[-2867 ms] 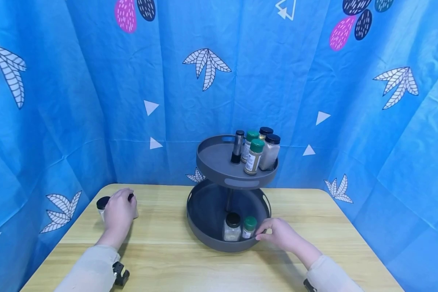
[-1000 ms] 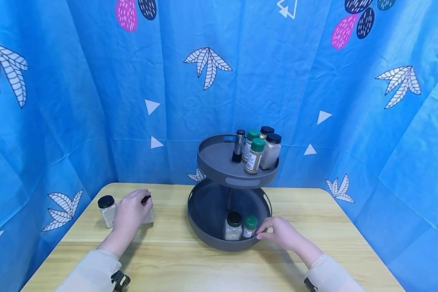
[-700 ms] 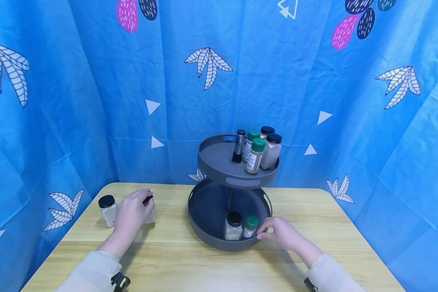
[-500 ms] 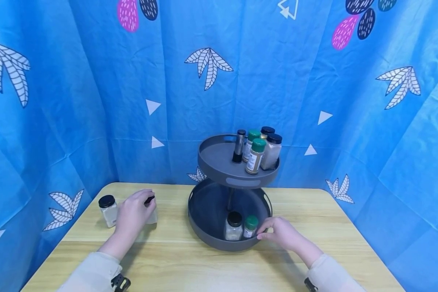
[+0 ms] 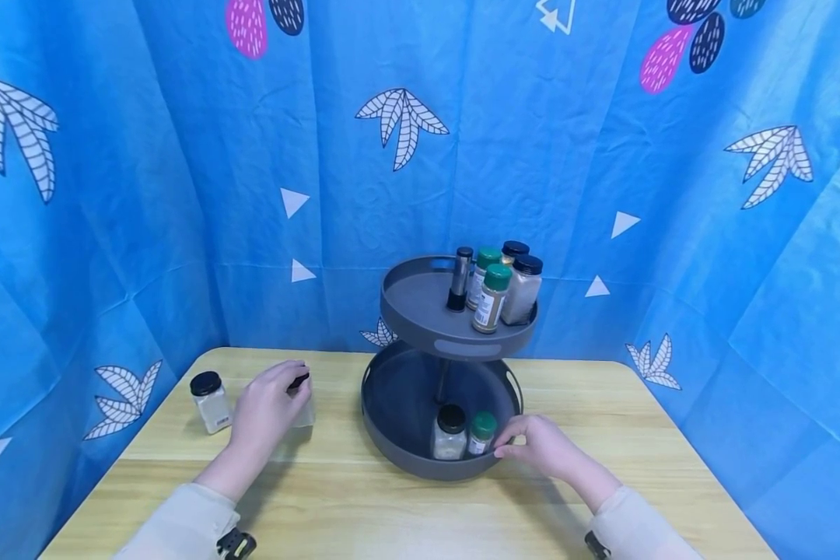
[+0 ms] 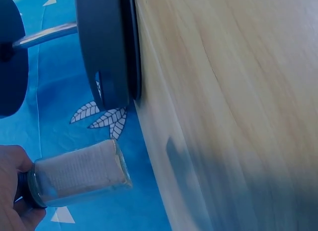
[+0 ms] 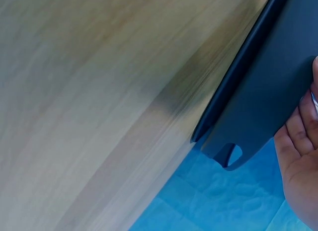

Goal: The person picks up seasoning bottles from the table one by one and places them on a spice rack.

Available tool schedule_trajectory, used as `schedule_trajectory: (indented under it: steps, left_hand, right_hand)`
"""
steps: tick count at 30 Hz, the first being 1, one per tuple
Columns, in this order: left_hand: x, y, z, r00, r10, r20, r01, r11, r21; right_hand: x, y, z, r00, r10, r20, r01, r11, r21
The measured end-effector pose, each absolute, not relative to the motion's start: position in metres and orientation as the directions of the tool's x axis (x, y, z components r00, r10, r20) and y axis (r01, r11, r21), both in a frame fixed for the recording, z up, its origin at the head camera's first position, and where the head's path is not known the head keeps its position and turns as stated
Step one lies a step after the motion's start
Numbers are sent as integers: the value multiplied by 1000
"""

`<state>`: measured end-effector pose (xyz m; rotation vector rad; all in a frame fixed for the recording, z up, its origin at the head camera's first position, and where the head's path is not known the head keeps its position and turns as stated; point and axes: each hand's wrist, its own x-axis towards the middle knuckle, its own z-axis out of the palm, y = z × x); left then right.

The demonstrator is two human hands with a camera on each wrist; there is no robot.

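My left hand pinches the black lid of a clear spice jar with pale contents. In the left wrist view the jar's base hangs clear of the wooden table. My right hand grips the rim of the lower tray of a dark grey two-tier rack, at its right front. Beside those fingers, inside the lower tray, stand a green-lidded spice jar and a black-lidded jar. To the left of my left hand a second black-lidded jar stands upright on the table.
The upper tray carries a slim black-and-silver cylinder, two green-lidded jars and two black-lidded jars. A blue patterned curtain hangs behind and along both sides of the wooden table.
My left hand has moved right with the jar it holds, away from the other black-lidded jar, which now shows fully. My right hand stays on the lower tray's rim.
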<state>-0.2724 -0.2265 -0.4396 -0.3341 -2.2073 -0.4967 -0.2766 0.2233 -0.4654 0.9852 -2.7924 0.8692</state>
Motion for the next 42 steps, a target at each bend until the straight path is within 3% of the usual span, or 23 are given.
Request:
schedule_trajectory:
  steps: [17,42]
  left_hand:
    - [-266,-206,-429,-622,111,775,441,868,230]
    - [-261,-169,-414,-508,184,841,576,799,173]
  right_hand:
    - [-277,223,-463,-793,-563,232,-596,638,-487]
    - [-278,224,-463,-794,-566,222,-591,633,-500]
